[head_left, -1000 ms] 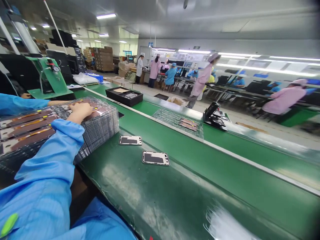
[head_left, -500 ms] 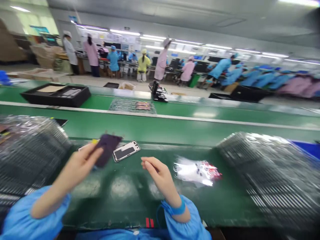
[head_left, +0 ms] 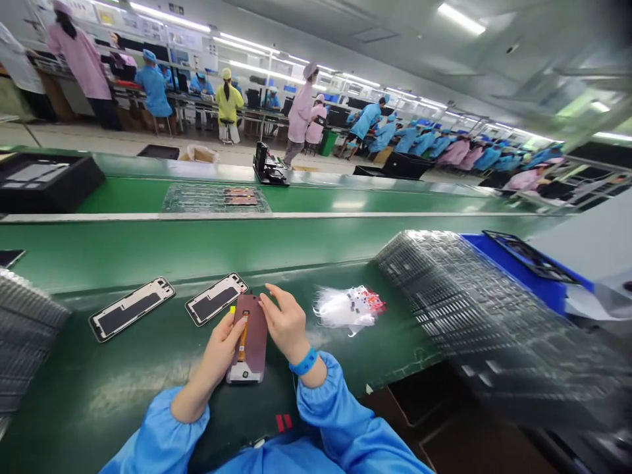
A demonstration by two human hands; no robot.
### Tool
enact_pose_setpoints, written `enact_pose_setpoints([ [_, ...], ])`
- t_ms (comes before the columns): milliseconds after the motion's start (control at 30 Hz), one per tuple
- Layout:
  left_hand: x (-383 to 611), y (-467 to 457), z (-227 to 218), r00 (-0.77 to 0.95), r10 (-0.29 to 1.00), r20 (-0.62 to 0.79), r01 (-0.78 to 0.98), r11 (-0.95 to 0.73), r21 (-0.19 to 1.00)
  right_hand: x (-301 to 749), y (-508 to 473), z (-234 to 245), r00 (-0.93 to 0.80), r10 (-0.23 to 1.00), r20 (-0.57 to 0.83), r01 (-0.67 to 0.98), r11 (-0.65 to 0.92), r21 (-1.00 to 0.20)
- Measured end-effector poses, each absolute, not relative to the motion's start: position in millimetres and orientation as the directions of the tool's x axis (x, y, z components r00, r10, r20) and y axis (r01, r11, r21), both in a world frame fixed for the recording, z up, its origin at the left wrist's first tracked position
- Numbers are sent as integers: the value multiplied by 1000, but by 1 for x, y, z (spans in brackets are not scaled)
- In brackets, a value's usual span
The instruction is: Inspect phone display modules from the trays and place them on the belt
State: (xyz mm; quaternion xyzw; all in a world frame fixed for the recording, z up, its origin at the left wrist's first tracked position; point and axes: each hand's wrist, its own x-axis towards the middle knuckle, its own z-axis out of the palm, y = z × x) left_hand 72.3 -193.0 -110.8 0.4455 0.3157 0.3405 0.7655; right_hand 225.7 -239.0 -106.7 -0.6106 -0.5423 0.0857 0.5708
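My left hand (head_left: 220, 347) grips a phone screen (head_left: 255, 336) by its left edge, thumb across the back. The screen's back is brownish purple, with an orange flex cable down it, a silver strip at the lower end and a yellow tab at the upper left. My right hand (head_left: 286, 324), a blue band at its wrist, is closed at the screen's upper right edge; its fingertips partly overlap there. Just behind the screen lies a phone frame (head_left: 216, 300), white with a dark inner panel. A second such frame (head_left: 131, 309) rests farther left.
Clear plastic trays (head_left: 434, 283) are stacked at right beside a blue bin (head_left: 523, 270); more trays (head_left: 27, 329) stand at left. A pile of white strips with red ends (head_left: 348, 307) lies right of my hands. Beyond runs a green conveyor (head_left: 316, 240). Co-workers sit and stand farther back.
My left hand has brought the screen right and toward me, its back now facing up. My right hand has come to the screen's edge. The view has swung right.
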Motion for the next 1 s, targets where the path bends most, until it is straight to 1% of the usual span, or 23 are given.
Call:
enact_pose_setpoints([
  [67, 71, -190, -116, 513, 837, -190, -240, 352, 905, 214, -245, -104, 249, 750, 613, 658, 334, -675],
  [100, 70, -188, -117, 497, 846, -193, -237, 346, 908, 209, -247, -101, 176, 742, 647, 678, 385, -626],
  [133, 69, -187, -118, 491, 849, -196, -233, 344, 909, 206, -249, -97, 136, 737, 662, 677, 419, -605],
  [200, 67, -184, -117, 504, 839, -204, -216, 351, 911, 206, -248, -90, 165, 759, 630, 641, 403, -653],
  [300, 66, -187, -113, 572, 790, -219, -183, 384, 905, 220, -234, -86, 259, 815, 518, 597, 286, -750],
  [367, 65, -190, -109, 627, 746, -224, -159, 404, 901, 232, -222, -90, 233, 845, 481, 608, 260, -750],
  [467, 64, -196, -104, 684, 690, -236, -109, 416, 903, 245, -211, -96, 125, 871, 476, 662, 285, -694],
  [567, 64, -198, -101, 682, 690, -243, -99, 416, 904, 247, -211, -98, 27, 855, 518, 737, 333, -589],
  [700, 67, -199, -105, 606, 760, -234, -197, 428, 882, 233, -222, -98, -112, 782, 613, 834, 410, -370],
  [767, 69, -200, -107, 566, 790, -235, -239, 430, 871, 223, -230, -99, -213, 741, 637, 846, 466, -259],
  [833, 69, -199, -108, 537, 809, -239, -276, 437, 856, 216, -237, -100, -289, 702, 651, 843, 508, -174],
  [933, 66, -195, -104, 554, 785, -279, -303, 502, 810, 211, -242, -100, -325, 667, 670, 848, 520, -106],
  [1000, 61, -189, -100, 617, 718, -323, -273, 580, 768, 210, -244, -99, -326, 665, 672, 857, 508, -87],
])
